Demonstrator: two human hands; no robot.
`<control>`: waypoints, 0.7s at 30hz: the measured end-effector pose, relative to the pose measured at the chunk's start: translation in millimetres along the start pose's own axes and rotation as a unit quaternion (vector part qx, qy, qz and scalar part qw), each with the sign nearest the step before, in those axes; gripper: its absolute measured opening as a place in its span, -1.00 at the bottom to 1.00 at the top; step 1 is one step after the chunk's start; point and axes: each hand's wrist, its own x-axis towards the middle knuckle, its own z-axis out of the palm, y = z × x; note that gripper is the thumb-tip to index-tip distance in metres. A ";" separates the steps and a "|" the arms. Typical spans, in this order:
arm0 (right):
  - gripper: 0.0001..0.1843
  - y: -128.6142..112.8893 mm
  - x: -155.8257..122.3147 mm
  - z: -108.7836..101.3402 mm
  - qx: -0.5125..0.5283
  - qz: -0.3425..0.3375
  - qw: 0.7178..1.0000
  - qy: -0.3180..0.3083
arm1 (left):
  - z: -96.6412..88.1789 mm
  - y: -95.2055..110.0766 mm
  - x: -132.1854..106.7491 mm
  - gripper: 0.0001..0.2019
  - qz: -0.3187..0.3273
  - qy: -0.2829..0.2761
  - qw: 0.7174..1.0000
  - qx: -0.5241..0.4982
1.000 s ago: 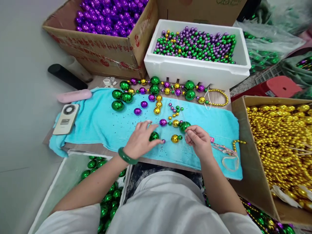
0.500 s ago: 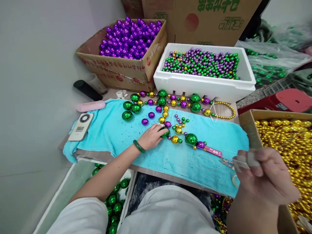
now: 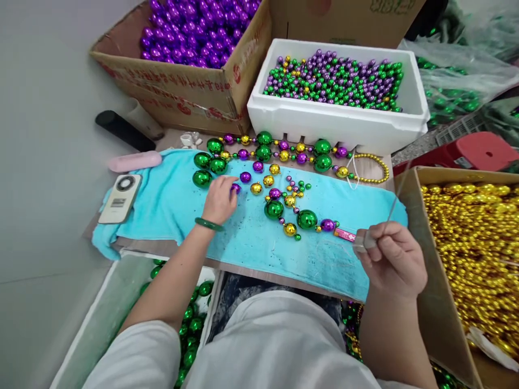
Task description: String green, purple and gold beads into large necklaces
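My left hand [image 3: 220,201], wearing a green bangle, reaches over the blue towel [image 3: 239,248]. Its fingers close around a shiny purple bead [image 3: 235,188]. Beside it lie another purple bead [image 3: 245,177] and a loose gold bead [image 3: 255,188]. To the right, a large green bead [image 3: 274,209] sits among smaller beads, with a second large green bead [image 3: 307,219] beyond it. My right hand [image 3: 393,262], tape on its fingers, is raised and pinches a thin strand [image 3: 398,192]; whether needle or thread I cannot tell. A pink-labelled stick [image 3: 344,234] is partly hidden behind that hand.
A finished-looking bead string [image 3: 300,158] lies along the towel's back edge. Behind stand a carton [image 3: 174,89] of purple beads and a white foam box [image 3: 332,121] of small beads. A carton [image 3: 438,259] of gold beads is at right, a phone [image 3: 120,199] at left.
My left hand has moved left from the large green bead to a purple bead. The gold beads lie farther apart. My right hand has shifted left, its strand now pointing upward.
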 end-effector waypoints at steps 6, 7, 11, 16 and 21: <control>-0.84 28.5 -2.0 3.6 -0.015 0.068 0.998 -0.003 | 8.8 -19.5 16.4 -0.70 -0.112 -0.033 0.989 -0.095; -0.83 34.7 -2.5 5.7 -0.026 0.082 0.996 -0.007 | 11.1 -16.9 16.5 -0.69 -0.126 -0.024 0.983 -0.131; -0.79 60.8 -3.2 16.2 -0.129 0.111 0.985 -0.021 | 7.0 5.0 13.9 -0.57 -0.233 0.013 0.886 -0.399; -0.74 81.5 -0.6 20.5 -0.177 0.119 0.977 -0.013 | -18.7 35.8 11.1 -0.61 -0.224 -0.045 0.704 -0.673; -0.75 82.0 0.9 18.3 -0.174 0.124 0.977 -0.015 | -24.1 46.2 11.3 -0.64 -0.213 -0.045 0.664 -0.716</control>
